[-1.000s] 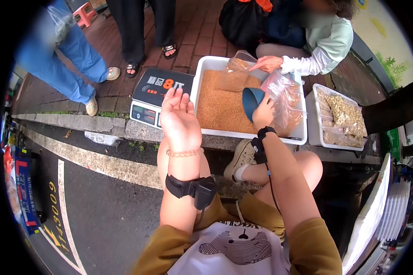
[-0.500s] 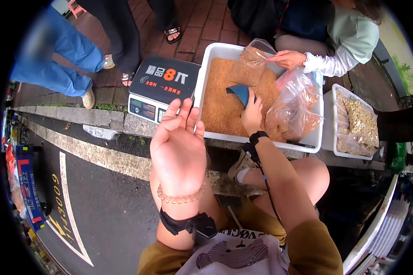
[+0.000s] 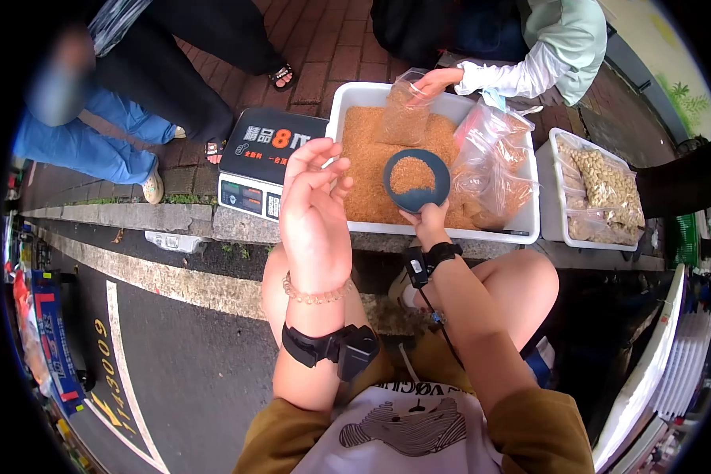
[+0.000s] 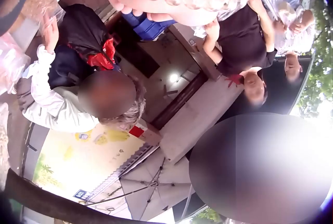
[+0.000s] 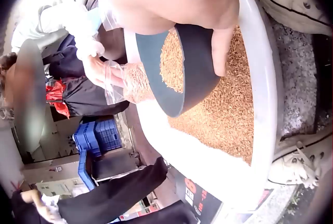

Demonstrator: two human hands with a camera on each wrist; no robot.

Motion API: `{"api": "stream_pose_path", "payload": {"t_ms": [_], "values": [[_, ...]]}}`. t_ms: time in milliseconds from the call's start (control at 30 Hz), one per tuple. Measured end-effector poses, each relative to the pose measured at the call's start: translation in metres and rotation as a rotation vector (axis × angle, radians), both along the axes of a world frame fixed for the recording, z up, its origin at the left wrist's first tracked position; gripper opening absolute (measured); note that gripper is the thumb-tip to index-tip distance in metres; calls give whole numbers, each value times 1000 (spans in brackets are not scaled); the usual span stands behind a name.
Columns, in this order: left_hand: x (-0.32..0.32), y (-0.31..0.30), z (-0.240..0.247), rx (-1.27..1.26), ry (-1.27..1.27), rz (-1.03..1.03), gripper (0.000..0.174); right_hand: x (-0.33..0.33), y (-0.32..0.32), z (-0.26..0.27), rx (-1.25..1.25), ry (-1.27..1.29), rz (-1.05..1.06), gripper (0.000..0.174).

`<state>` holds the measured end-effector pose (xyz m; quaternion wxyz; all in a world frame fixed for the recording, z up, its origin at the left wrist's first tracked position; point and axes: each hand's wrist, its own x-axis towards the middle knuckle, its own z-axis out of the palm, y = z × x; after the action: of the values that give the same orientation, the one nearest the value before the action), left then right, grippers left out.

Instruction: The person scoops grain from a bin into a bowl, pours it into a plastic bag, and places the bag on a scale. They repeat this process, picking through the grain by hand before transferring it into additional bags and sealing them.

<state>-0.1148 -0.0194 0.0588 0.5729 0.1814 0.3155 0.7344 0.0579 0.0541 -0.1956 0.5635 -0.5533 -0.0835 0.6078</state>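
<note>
My right hand [image 3: 430, 224] grips the near rim of a dark teal bowl [image 3: 442, 180], which is partly filled with brown grain [image 3: 411, 174]. In the right wrist view, the bowl [image 5: 200, 73] tips sideways with a finger along its outside. It is over a white tub [image 3: 387, 229] spread with more of this grain [image 3: 363, 186]. My left hand [image 3: 317, 221] is raised beside the tub's left side, fingers loosely bent and holding nothing. Across the tub, another person's hand [image 3: 438, 81] holds a clear plastic bag [image 3: 404, 118] with grain in it.
A digital scale [image 3: 265, 146] stands left of the tub. Filled plastic bags [image 3: 494, 170] lie in the tub's right side. Further right is a white bin [image 3: 557, 209] of bagged pale nuts [image 3: 604, 182]. People in dark trousers [image 3: 205, 55] and blue jeans [image 3: 126, 158] stand at the left.
My right hand has dipped the bowl into the grain and brought it nearer me, turned upward with grain inside. My left hand has turned slightly and stays raised.
</note>
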Motion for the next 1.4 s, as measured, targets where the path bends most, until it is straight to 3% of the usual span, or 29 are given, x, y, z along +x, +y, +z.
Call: {"api": "stream_pose_path", "payload": {"t_ms": [67, 100, 133, 167, 200, 233, 267, 300, 400, 433, 500, 533, 600, 633, 700, 733, 767, 800, 900, 1000, 1067, 1133, 1233, 1333, 1400], "values": [[13, -18, 23, 334, 460, -175, 25, 3, 0, -20, 41, 10, -36, 73], [22, -36, 44, 494, 679, -275, 23, 8, 12, -72, 234, -91, -56, 69], [33, -56, 62, 712, 838, -337, 22, -1, 7, -52, 422, -193, -75, 65], [46, -70, 74, 1012, 928, -336, 21, 8, -1, -29, 257, -105, -65, 68], [60, -96, 89, 1123, 940, -313, 18, 2, -22, 55, 94, -9, -63, 71], [75, -125, 95, 1122, 914, -193, 22, 3, -24, 54, 153, -82, -90, 69], [72, -140, 103, 1144, 920, -315, 10, 4, -26, 63, 155, -71, -81, 69], [89, -158, 107, 1234, 828, -15, 30, 7, -29, 72, 124, -44, -61, 68], [86, -193, 119, 1195, 804, 167, 25, 14, -44, 99, 110, 7, -82, 67], [84, -210, 127, 1214, 798, 166, 25, 15, -49, 107, 110, 17, -36, 66], [70, -242, 143, 879, 903, 195, 17, 18, -63, 134, 116, 85, 27, 62], [52, -243, 145, 910, 905, 205, 17, 23, -69, 141, 127, 154, 73, 57], [19, -229, 144, 1416, 834, -159, 8, 30, -71, 149, 184, 288, 155, 65], [23, -227, 141, 1451, 846, -157, 8, 30, -73, 157, 155, 281, 84, 62], [30, -225, 132, 1320, 577, -43, 4, 34, -87, 193, 211, 294, 177, 54], [24, -218, 132, 1290, 713, -131, 10, 34, -93, 210, 219, 313, 193, 48], [30, -218, 132, 1095, 793, -36, 8, 34, -97, 223, 234, 318, 206, 48], [37, -204, 131, 979, 759, 24, 20, 35, -98, 234, 276, 306, 253, 49], [44, -133, 101, 520, 686, 90, 41, 36, -95, 270, 349, 261, 335, 50], [51, -41, 38, 126, 251, 34, 51, 40, -71, 273, 384, 188, 394, 49], [68, -6, 22, -79, 193, 42, 60, 42, -56, 275, 366, 174, 387, 41], [81, 18, 20, -94, -26, -174, 62, 40, -38, 276, 378, 146, 377, 44], [98, 53, 10, 108, -201, -151, 61, 42, -19, 268, 425, -131, 332, 52], [107, 73, 9, 143, -128, -54, 53, 42, 3, 258, 506, -188, 203, 52], [103, 76, 9, 148, -173, -92, 42, 48, 13, 249, 538, -131, 105, 43]]}}
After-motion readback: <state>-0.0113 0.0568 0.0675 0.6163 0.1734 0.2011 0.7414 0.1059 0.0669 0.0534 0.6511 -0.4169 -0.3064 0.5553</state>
